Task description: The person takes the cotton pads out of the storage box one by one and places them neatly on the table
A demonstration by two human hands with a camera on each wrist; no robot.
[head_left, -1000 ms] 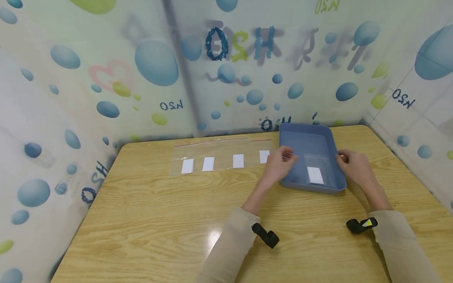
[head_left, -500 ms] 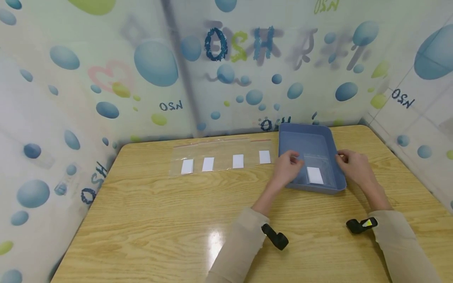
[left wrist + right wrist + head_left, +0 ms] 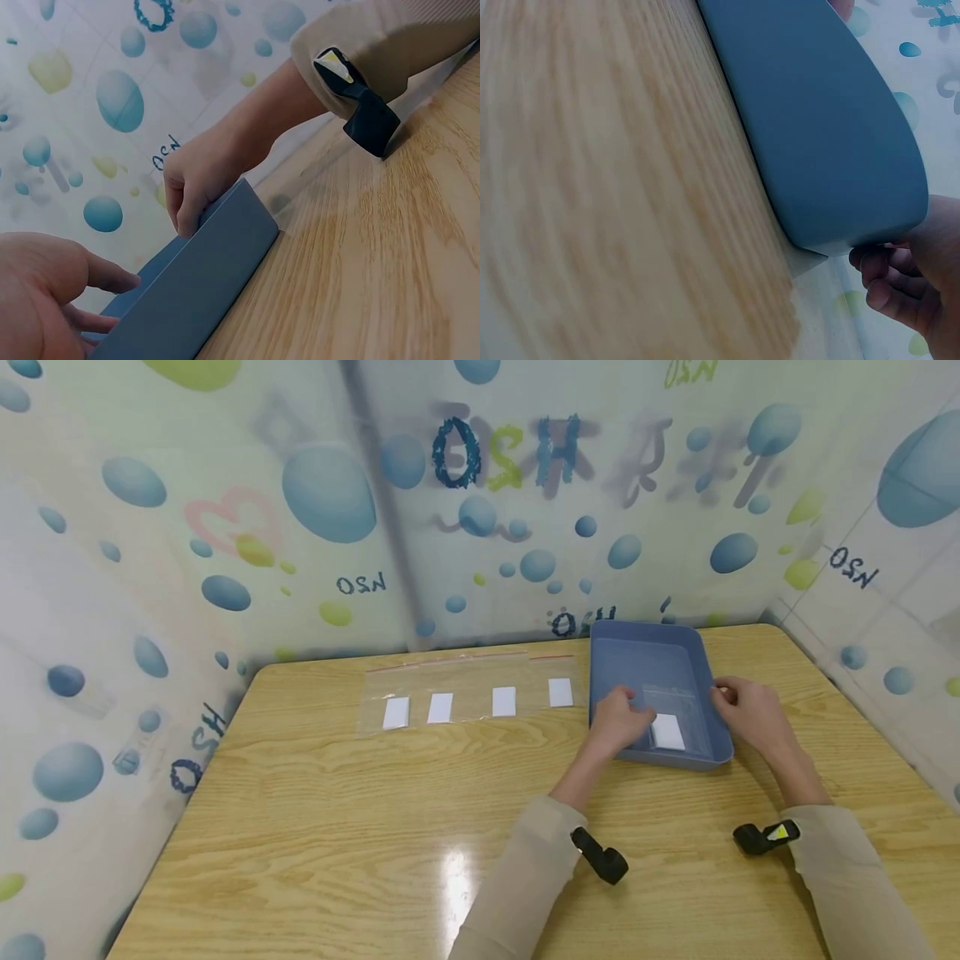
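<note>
A blue plastic tray (image 3: 633, 656) stands on the wooden table. Inside it lies a clear zip bag (image 3: 694, 717) with a white card-like block (image 3: 667, 732) in its lower part. My left hand (image 3: 619, 723) is over the tray's near left part, its fingertips at the bag's left edge; in the left wrist view its thumb and fingers are apart. My right hand (image 3: 753, 713) pinches the tray's right wall, with the thumb at the rim. From the right wrist, curled fingers (image 3: 900, 289) show against the outside of the tray (image 3: 817, 127).
To the tray's left, several clear zip bags (image 3: 472, 681) lie overlapping in a row, each with a white block, such as the leftmost block (image 3: 397, 713). A patterned wall covering (image 3: 480, 593) rises behind the wooden table (image 3: 315, 827).
My left hand has moved right and toward me, from the tray's left rim to the bag inside, uncovering the rightmost block in the row. My right hand stays at the tray's right wall.
</note>
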